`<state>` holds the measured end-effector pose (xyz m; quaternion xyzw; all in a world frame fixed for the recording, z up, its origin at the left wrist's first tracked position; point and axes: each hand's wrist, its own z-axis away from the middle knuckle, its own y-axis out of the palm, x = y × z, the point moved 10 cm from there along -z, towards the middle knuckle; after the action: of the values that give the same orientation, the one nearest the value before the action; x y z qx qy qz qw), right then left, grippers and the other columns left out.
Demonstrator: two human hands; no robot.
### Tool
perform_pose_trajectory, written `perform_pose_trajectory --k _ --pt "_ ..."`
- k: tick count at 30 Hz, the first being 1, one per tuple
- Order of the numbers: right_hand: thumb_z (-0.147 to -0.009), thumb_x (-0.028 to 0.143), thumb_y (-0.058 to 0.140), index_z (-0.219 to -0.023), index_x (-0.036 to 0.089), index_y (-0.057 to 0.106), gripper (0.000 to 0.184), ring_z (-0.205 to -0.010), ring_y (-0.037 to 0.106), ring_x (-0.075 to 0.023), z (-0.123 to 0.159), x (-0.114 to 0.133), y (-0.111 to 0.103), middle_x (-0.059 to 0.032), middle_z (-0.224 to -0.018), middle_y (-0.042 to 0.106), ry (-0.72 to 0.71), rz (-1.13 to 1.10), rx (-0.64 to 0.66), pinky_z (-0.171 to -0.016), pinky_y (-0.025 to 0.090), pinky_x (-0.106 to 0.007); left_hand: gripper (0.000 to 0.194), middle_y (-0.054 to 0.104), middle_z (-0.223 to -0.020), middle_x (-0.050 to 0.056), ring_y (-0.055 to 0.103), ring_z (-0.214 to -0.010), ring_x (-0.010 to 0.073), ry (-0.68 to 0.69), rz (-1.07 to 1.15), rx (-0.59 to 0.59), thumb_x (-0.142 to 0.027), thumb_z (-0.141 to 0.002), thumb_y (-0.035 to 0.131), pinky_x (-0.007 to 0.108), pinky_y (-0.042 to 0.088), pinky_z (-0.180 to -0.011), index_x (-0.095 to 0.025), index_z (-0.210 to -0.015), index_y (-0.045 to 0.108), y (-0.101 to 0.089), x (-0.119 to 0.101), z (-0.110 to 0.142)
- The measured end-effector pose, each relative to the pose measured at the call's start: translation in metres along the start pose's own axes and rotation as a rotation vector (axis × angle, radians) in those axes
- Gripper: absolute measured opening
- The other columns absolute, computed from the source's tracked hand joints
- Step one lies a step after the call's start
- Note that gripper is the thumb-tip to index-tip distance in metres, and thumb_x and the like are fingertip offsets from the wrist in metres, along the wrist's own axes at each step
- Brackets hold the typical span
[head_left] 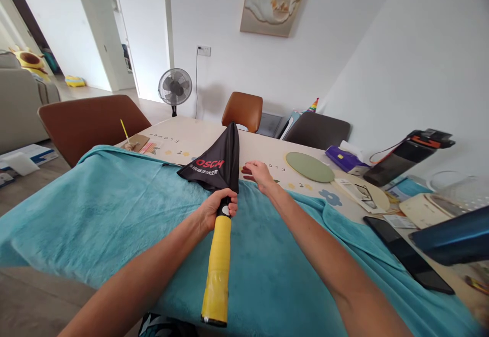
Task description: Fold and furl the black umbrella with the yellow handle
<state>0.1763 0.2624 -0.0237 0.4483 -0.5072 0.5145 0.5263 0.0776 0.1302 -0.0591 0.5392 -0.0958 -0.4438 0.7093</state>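
A black umbrella [229, 159] with red and white lettering lies loosely folded above the table, its pointed end directed away from me. Its long yellow handle [217, 271] extends toward me. My left hand [217, 207] is wrapped round the black neck, between the fabric and the yellow part. To the right of the fabric, my right hand [259, 175] hovers with fingers bent and apart, holding nothing and not touching the umbrella. Beneath both arms a teal blanket [267, 271] covers the near part of the table.
On the right stand a black bottle [405, 159], a blue bottle [454, 236] and a purple tissue pack [346, 160]. A green oval mat [309, 167], glasses [364, 194] and a dark tablet [407, 253] lie there too. Chairs and a fan [174, 86] stand beyond the table [183, 132].
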Motion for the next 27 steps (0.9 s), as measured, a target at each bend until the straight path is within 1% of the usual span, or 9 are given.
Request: perform_pose_trajectory --k 1,3,6,9,13,17,20,24,27 --pt "-0.071 0.017 0.055 -0.071 0.015 0.054 0.001 -0.062 0.059 -0.0125 0.002 -0.011 0.003 -0.0020 -0.067 0.060 0.046 -0.036 0.024 -0.056 0.046 -0.023 0.013 0.040 -0.053 -0.005 0.038 -0.038 0.0040 -0.006 0.019 0.018 -0.008 -0.074 0.048 0.015 0.037 -0.034 -0.016 -0.067 0.040 0.001 0.000 0.000" --pt "-0.076 0.021 0.053 -0.068 0.016 0.053 0.010 -0.059 0.058 -0.0130 0.006 -0.027 0.015 -0.0029 -0.064 0.059 0.120 -0.117 0.088 -0.057 0.048 -0.025 0.012 0.039 -0.053 -0.005 0.038 -0.039 0.0040 -0.012 0.055 0.052 -0.009 -0.074 0.047 0.015 0.037 -0.034 -0.016 -0.068 0.040 0.004 -0.001 0.002" --pt "-0.084 0.028 0.045 -0.065 0.016 0.053 0.024 -0.056 0.056 -0.0129 0.008 -0.039 0.037 -0.0041 -0.062 0.058 0.197 -0.215 0.182 -0.058 0.048 -0.025 0.011 0.038 -0.053 -0.006 0.038 -0.039 0.0041 -0.024 0.107 0.090 -0.009 -0.075 0.047 0.015 0.037 -0.034 -0.015 -0.069 0.040 0.008 -0.002 0.003" --pt "-0.087 0.033 0.041 -0.064 0.016 0.054 0.032 -0.056 0.055 -0.0125 0.010 -0.044 0.050 -0.0044 -0.061 0.058 0.260 -0.302 0.242 -0.057 0.047 -0.023 0.010 0.038 -0.053 -0.006 0.038 -0.039 0.0043 -0.032 0.162 0.112 -0.008 -0.075 0.046 0.014 0.036 -0.034 -0.016 -0.071 0.040 0.011 -0.003 0.004" --pt "-0.088 0.039 0.041 -0.069 0.016 0.055 0.033 -0.055 0.055 -0.0124 0.016 -0.047 0.057 -0.0031 -0.063 0.058 0.330 -0.435 0.296 -0.057 0.047 -0.022 0.009 0.038 -0.055 -0.006 0.037 -0.039 0.0045 -0.039 0.228 0.147 -0.008 -0.076 0.044 0.015 0.035 -0.033 -0.016 -0.075 0.041 0.016 -0.003 0.006" --pt "-0.087 0.048 0.037 -0.074 0.016 0.055 0.039 -0.050 0.052 -0.0132 0.029 -0.049 0.070 -0.0019 -0.059 0.056 0.410 -0.500 0.435 -0.053 0.047 -0.025 0.007 0.037 -0.056 -0.006 0.037 -0.040 0.0042 -0.033 0.329 0.228 -0.009 -0.077 0.043 0.014 0.036 -0.035 -0.014 -0.082 0.043 0.026 -0.005 0.013" --pt "-0.088 0.051 0.035 -0.077 0.014 0.056 0.044 -0.051 0.054 -0.0137 0.038 -0.049 0.079 -0.0039 -0.060 0.059 0.454 -0.551 0.515 -0.053 0.048 -0.025 0.011 0.036 -0.057 -0.006 0.038 -0.040 0.0037 -0.032 0.375 0.272 -0.009 -0.077 0.044 0.014 0.036 -0.035 -0.013 -0.088 0.044 0.030 -0.005 0.017" --pt "-0.088 0.052 0.035 -0.077 0.013 0.059 0.047 -0.048 0.054 -0.0140 0.042 -0.049 0.083 -0.0061 -0.060 0.061 0.484 -0.545 0.514 -0.047 0.048 -0.025 0.014 0.035 -0.056 -0.006 0.037 -0.039 0.0030 -0.001 0.356 0.239 -0.008 -0.076 0.045 0.013 0.035 -0.034 -0.013 -0.089 0.044 0.026 -0.007 0.017" --pt "-0.085 0.046 0.045 -0.072 0.015 0.057 0.036 -0.044 0.050 -0.0123 0.035 -0.056 0.073 -0.0044 -0.057 0.060 0.506 -0.484 0.371 -0.035 0.038 -0.021 0.014 0.035 -0.056 -0.006 0.036 -0.038 0.0024 0.040 0.333 0.195 -0.009 -0.076 0.046 0.011 0.034 -0.033 -0.014 -0.089 0.044 0.021 -0.012 0.016"
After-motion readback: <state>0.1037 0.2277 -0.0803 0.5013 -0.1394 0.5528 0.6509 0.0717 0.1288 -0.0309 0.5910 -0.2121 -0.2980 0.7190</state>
